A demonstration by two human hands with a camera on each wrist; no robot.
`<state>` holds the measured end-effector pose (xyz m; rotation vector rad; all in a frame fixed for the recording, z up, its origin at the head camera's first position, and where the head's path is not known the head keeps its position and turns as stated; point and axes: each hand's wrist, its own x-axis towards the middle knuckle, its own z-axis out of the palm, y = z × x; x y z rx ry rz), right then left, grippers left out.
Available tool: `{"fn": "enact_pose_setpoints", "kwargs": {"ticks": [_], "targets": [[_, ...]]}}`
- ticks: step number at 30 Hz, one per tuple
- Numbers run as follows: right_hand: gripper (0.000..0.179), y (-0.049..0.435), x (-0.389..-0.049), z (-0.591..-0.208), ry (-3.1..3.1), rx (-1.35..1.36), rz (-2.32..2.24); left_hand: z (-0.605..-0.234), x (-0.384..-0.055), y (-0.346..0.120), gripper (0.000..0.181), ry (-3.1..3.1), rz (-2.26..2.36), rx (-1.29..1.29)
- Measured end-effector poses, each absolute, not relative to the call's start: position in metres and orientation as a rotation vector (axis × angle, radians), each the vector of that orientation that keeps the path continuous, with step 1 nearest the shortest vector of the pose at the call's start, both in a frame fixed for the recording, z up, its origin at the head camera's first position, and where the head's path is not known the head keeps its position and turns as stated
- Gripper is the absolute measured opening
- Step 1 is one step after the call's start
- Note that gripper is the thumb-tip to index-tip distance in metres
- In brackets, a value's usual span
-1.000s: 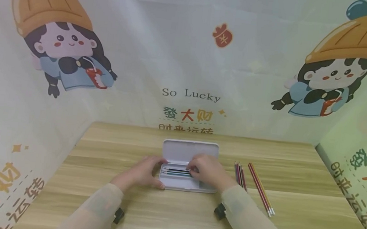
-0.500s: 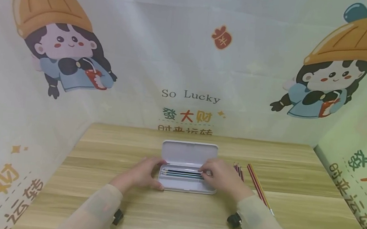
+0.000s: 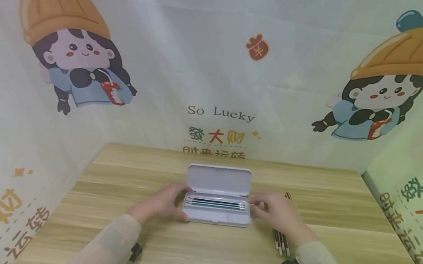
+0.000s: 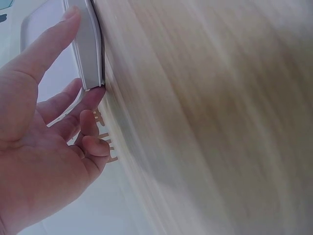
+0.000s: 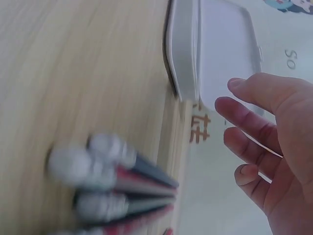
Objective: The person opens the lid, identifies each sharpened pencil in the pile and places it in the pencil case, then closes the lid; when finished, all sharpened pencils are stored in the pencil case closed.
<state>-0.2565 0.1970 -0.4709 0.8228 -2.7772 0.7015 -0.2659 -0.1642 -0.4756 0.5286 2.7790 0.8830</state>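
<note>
A white pencil case point(image 3: 205, 214) lies with its lid raised on the wooden table. Several dark green pencils point(image 3: 214, 204) rest side by side in its back compartment, tips to the left. My left hand point(image 3: 164, 202) holds the case's left end, thumb at the front corner and fingers at the back. In the left wrist view the thumb point(image 4: 46, 46) touches the case's edge. My right hand point(image 3: 278, 213) is just beyond the case's right end, fingers loosely bent with nothing in them. Loose pencils point(image 3: 281, 243) lie partly hidden beneath it, their eraser ends toward me.
More pencils, red and yellow point(image 3: 288, 196), show behind the right hand. The wooden table point(image 3: 200, 250) meets a printed cloth backdrop point(image 3: 163, 80) at the back and both sides.
My right hand has left the pencils in the case and moved right, past its end, over the loose pencils. My left hand stays at the case's left end.
</note>
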Motion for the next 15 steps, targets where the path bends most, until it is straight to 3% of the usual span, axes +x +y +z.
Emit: {"fn": "enact_pose_setpoints", "kwargs": {"ticks": [15], "targets": [[0.013, 0.241, -0.234, -0.477, -2.823, 0.702, 0.614, -0.479, -0.267, -0.164, 0.090, 2.781, 0.869, 0.517]]}}
